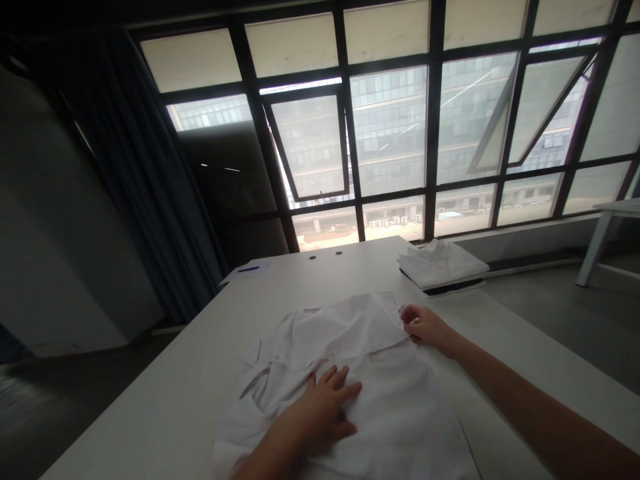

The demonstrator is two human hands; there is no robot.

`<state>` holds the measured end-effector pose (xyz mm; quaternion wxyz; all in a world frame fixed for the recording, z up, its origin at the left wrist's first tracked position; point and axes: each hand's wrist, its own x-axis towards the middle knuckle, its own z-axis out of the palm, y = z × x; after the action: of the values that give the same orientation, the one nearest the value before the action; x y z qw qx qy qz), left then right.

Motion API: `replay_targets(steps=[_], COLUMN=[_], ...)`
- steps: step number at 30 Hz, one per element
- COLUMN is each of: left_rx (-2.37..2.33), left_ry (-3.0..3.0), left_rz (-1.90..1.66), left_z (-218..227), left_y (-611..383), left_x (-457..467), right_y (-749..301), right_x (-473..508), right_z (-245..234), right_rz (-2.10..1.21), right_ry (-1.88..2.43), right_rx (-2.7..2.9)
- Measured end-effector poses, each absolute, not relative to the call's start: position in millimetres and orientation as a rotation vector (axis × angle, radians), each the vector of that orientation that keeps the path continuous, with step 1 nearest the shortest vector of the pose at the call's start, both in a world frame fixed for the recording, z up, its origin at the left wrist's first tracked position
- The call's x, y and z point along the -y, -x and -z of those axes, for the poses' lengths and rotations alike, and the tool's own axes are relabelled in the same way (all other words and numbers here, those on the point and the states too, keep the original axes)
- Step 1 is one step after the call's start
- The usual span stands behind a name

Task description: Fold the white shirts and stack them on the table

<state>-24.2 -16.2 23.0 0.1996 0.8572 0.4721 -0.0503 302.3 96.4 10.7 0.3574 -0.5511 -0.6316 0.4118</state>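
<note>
White button shirt lying spread on the white table, top part folded over. My left hand pressed flat on it, fingers apart, gripping nothing. My right hand at the fold's corner, fingers curled together; cannot tell if clamped on the cloth. Folded white garment farther along the table, well apart from the shirt

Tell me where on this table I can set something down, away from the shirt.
The widest bare patch is the white tabletop on the far side, bordered by the spread white button-up shirt, folded white garments, and a paper sheet with a blue pen. A narrower strip runs left of the shirt. It's crowded around your left hand and right hand.
</note>
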Motion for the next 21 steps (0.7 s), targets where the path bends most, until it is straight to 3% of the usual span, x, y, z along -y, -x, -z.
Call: replay_targets(steps=[8, 14, 21], left_rx=[-1.31, -1.311, -1.32], left_ry=[-2.391, -2.384, -2.416], left_rz=[0.132, 0.133, 0.136], left_z=[-23.2, -23.6, -24.0], left_y=[24.4, 24.7, 24.3], left_x=[16.3, 16.1, 17.8], right_y=[-301.8, -304.8, -297.1], right_x=[-90.7, -93.3, -92.9], right_z=[4.3, -0.3, 3.7], right_rz=[-0.975, -0.824, -0.904], right_ry=[1.721, 1.705, 1.638], right_rx=[1.95, 1.992, 1.857])
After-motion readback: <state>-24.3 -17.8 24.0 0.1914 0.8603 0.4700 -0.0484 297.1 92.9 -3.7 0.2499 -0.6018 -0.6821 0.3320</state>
